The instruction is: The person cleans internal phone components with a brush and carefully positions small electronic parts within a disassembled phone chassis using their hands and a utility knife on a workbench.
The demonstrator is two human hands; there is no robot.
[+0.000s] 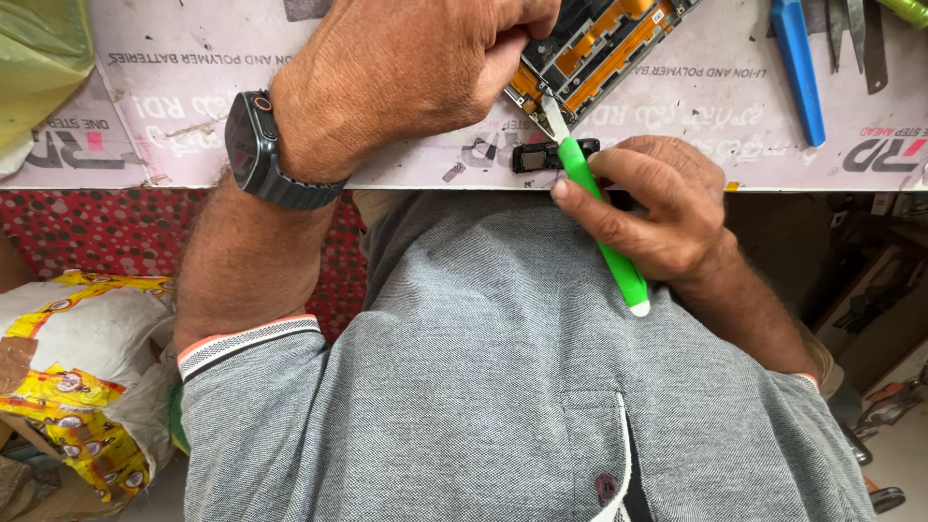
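Item 1: left hand, closed, is being pressed down on an opened phone w/ orange flex strips; fingers are being curled over its near edge. A dark wristwatch is being worn on that wrist.

Item 2: right hand, closed, is gripping a green pry tool w/ white ends; thumb and forefinger are being pinched round the upper shaft. The pale tip is being pushed against the phone's corner, just under the left hand's fingers.

Item 3: small black part, lying on the table betw. both hands, touching the tool's shaft, just beside the right thumb.

Item 4: blue pry tool, lying beyond the right hand, well apart. Metal tweezers are being kept next to it, farther right.

Item 5: printed pale mat is being used as table cover under all items.

Item 6: grey shirt is being worn, seen below both hands. Yellow-white sack is sitting low, to the left arm's outer side.
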